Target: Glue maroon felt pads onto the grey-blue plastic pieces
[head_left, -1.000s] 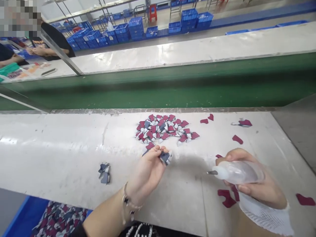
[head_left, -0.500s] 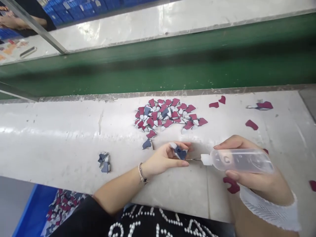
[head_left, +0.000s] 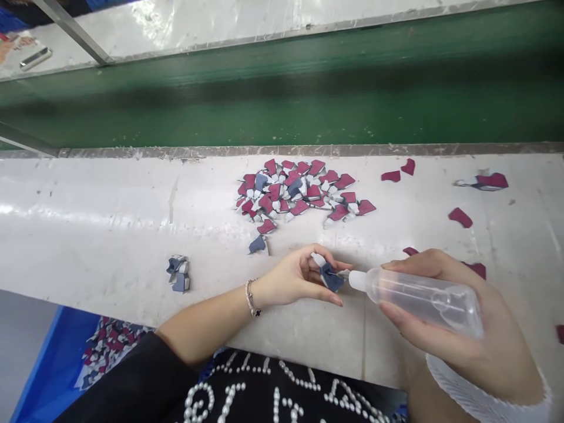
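Note:
My left hand (head_left: 299, 277) pinches a small navy-and-white fabric piece (head_left: 331, 277) between thumb and fingers. My right hand (head_left: 480, 346) grips a transparent plastic squeeze bottle (head_left: 418, 299) lying almost level, with its white nozzle (head_left: 358, 281) right beside that piece. Contact between them is hidden. Above my hands lies a loose heap of maroon-and-white fabric pieces (head_left: 295, 191). A lone navy piece (head_left: 257, 244) sits just below the heap, and a small stack of navy pieces (head_left: 178, 274) lies to the left of my left hand.
Scattered maroon pieces (head_left: 460, 217) lie on the white bench (head_left: 88, 229) to the right. A green conveyor belt (head_left: 282, 100) runs along its far edge. Below the near edge, a blue bin (head_left: 53, 370) holds patterned fabric pieces (head_left: 108, 346).
The view has tilted down, so the far bench has slid upward. My hands have come together, bringing the bottle's nozzle up to the navy piece, which my left hand has turned.

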A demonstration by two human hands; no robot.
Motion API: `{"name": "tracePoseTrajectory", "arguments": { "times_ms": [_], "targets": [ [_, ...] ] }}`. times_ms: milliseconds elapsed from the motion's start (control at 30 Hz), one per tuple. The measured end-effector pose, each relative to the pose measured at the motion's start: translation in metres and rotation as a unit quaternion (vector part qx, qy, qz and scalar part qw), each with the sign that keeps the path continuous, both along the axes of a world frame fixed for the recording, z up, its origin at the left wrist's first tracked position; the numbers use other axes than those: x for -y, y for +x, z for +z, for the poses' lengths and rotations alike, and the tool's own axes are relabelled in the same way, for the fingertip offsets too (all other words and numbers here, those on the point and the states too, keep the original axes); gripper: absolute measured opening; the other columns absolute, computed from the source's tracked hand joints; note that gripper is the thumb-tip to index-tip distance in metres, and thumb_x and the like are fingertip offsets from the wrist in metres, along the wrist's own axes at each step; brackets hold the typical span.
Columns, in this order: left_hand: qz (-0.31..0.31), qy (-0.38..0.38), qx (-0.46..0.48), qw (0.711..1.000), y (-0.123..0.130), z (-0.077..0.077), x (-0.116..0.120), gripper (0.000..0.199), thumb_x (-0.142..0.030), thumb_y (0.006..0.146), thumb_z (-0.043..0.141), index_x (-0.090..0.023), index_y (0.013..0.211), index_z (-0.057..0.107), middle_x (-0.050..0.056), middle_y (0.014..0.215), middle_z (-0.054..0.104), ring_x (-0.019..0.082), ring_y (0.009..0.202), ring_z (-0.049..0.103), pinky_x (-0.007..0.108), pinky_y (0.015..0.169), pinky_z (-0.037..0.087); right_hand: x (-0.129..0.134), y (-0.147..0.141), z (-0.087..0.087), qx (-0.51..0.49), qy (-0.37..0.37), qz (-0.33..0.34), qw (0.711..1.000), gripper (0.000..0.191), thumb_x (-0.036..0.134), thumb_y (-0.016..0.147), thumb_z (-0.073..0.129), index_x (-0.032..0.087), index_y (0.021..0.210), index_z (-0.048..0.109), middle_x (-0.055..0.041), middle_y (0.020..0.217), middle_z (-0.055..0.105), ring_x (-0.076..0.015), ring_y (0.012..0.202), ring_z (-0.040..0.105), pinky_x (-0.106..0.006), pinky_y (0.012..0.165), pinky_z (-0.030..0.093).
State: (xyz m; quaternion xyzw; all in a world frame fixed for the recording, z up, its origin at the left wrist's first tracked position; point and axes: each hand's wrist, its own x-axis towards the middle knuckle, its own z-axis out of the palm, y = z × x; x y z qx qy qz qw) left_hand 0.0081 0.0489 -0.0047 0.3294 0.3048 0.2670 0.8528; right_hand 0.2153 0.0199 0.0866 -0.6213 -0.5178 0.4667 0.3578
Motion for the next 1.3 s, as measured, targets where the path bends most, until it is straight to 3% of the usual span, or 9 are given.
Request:
{"name": "tracePoseTrajectory", "arguments": {
  "times_ms": [100, 300, 467, 800, 1167, 1300],
  "targets": [
    [0.007, 0.0, -0.008, 1.0, 0.0, 0.0, -0.001, 0.05, -0.019, 0.064, 0.093, -0.02, 0.1, 0.058, 0.012, 0.13, 0.07, 0.022, 0.111, 0.072, 0.038, 0.094, 0.059, -0.002, -0.002, 0.002, 0.019, 0.0, 0.013, 1.0, 0.022, 0.042, 0.074, 0.08, 0.028, 0.078, 0.065, 0.0013, 0.072, 0.068, -0.0166, 0.058, 0.058, -0.031, 0.051, 0.041],
    [0.0, 0.002, 0.006, 1.0, 0.001, -0.002, -0.001, 0.047, -0.019, 0.069, 0.09, -0.02, 0.103, 0.056, 0.011, 0.13, 0.07, 0.016, 0.094, 0.073, 0.036, 0.091, 0.058, -0.006, -0.004, -0.001, 0.043, 0.007, 0.029, 0.999, 0.023, 0.047, 0.077, 0.079, 0.029, 0.079, 0.065, 0.0013, 0.072, 0.066, -0.0169, 0.059, 0.057, -0.032, 0.051, 0.04],
    [-0.007, 0.001, 0.005, 1.0, 0.0, -0.002, -0.001, 0.048, -0.02, 0.07, 0.089, -0.021, 0.104, 0.055, 0.009, 0.124, 0.071, 0.015, 0.091, 0.072, 0.034, 0.087, 0.057, -0.005, -0.003, -0.003, 0.066, -0.016, 0.047, 0.997, 0.025, 0.05, 0.08, 0.076, 0.029, 0.081, 0.063, 0.0015, 0.075, 0.068, -0.0179, 0.063, 0.059, -0.032, 0.053, 0.04],
    [0.001, 0.005, -0.014, 1.0, 0.0, 0.0, 0.0, 0.047, -0.02, 0.069, 0.089, -0.021, 0.104, 0.057, 0.006, 0.114, 0.07, 0.014, 0.085, 0.07, 0.033, 0.084, 0.057, -0.008, -0.004, -0.005, 0.092, -0.007, 0.062, 0.994, 0.028, 0.053, 0.081, 0.074, 0.028, 0.08, 0.06, 0.0041, 0.061, 0.057, -0.015, 0.051, 0.05, -0.031, 0.046, 0.035],
    [0.013, 0.006, -0.023, 1.0, 0.002, 0.003, -0.002, 0.047, -0.016, 0.067, 0.09, -0.02, 0.101, 0.058, 0.002, 0.102, 0.068, 0.014, 0.085, 0.069, 0.033, 0.085, 0.057, -0.011, 0.0, -0.01, 0.122, 0.046, 0.085, 0.988, 0.03, 0.054, 0.082, 0.075, 0.028, 0.078, 0.061, 0.0022, 0.063, 0.061, -0.0162, 0.051, 0.055, -0.03, 0.043, 0.039],
    [0.01, 0.007, -0.029, 1.0, 0.002, 0.003, -0.002, 0.047, -0.012, 0.067, 0.088, -0.019, 0.101, 0.057, 0.0, 0.094, 0.068, 0.013, 0.084, 0.07, 0.03, 0.084, 0.057, -0.009, 0.0, -0.007, 0.124, 0.017, 0.065, 0.99, 0.029, 0.053, 0.086, 0.072, 0.029, 0.078, 0.059, 0.0028, 0.06, 0.058, -0.0163, 0.05, 0.053, -0.032, 0.045, 0.04]
  ]
}}
